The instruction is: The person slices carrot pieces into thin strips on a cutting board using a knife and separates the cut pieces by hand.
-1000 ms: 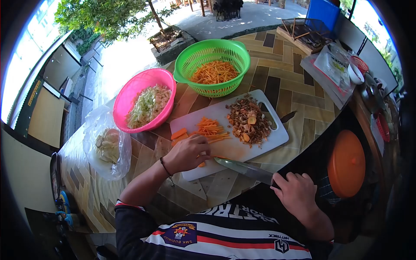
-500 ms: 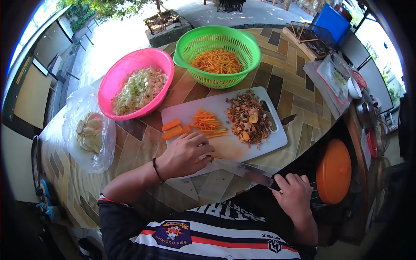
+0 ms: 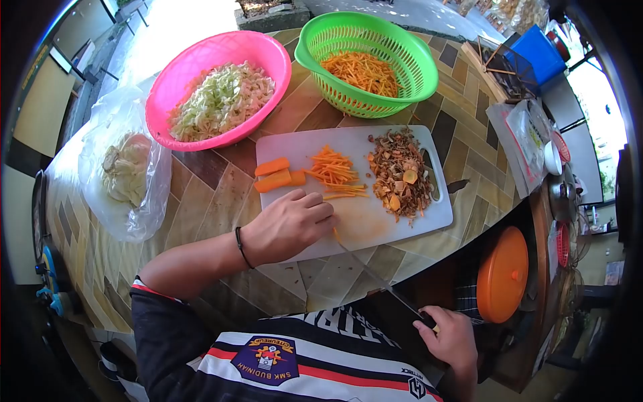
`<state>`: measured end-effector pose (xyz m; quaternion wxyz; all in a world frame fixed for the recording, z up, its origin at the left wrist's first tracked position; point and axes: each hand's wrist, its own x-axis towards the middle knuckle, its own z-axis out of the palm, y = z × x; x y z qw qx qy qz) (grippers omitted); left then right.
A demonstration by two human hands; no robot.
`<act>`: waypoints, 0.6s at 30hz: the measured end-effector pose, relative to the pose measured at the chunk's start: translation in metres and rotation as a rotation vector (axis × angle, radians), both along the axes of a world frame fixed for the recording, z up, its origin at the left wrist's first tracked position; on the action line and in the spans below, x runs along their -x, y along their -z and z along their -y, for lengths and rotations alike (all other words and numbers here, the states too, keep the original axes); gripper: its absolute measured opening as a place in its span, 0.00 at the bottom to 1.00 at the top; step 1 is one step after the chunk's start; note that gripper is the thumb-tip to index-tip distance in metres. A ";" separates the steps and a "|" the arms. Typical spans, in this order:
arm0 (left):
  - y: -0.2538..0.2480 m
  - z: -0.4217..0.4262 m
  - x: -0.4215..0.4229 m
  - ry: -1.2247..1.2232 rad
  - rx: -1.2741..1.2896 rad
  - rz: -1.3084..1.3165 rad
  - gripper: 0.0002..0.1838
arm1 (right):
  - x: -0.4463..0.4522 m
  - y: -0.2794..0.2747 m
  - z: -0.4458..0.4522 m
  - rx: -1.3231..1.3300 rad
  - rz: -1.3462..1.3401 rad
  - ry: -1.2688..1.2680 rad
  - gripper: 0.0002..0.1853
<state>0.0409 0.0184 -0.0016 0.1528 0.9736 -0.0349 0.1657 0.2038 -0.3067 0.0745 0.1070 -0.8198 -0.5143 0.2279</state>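
Observation:
On the near part of the white cutting board (image 3: 305,249), my left hand (image 3: 289,224) is closed with curled fingers. A thin orange carrot piece (image 3: 337,235) shows at its fingertips; the rest is hidden. My right hand (image 3: 450,336) grips a knife (image 3: 400,297) by its dark handle. The blade, seen almost edge-on, slants up-left, its tip close to my left fingers. Carrot chunks (image 3: 273,179) lie on the board beyond my left hand. Beside them are cut carrot sticks (image 3: 333,167), and peelings with carrot ends (image 3: 402,175) are piled at the right.
Behind the board stand a pink basin (image 3: 153,107) of shredded cabbage and a green colander (image 3: 422,80) of carrot strips. A plastic bag (image 3: 144,218) with pale contents lies left. An orange lid (image 3: 499,281) is near my right hand, beyond the table's curved edge.
The camera view has shifted, so the table things sit higher. The knife has turned from showing its flat side to nearly edge-on, with its handle lower. My left hand stays by the blade tip.

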 end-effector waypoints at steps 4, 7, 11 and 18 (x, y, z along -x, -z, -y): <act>-0.003 0.002 0.003 -0.026 0.029 -0.010 0.15 | 0.016 0.007 -0.002 0.058 -0.191 0.144 0.16; -0.010 0.001 0.006 0.030 0.104 -0.069 0.17 | 0.027 0.014 -0.010 0.036 -0.269 0.189 0.15; -0.023 -0.013 0.013 0.002 0.137 -0.081 0.16 | 0.033 0.022 -0.016 0.022 -0.341 0.157 0.16; -0.031 -0.002 0.026 -0.103 0.111 -0.036 0.13 | 0.030 0.030 -0.017 -0.056 -0.320 0.087 0.17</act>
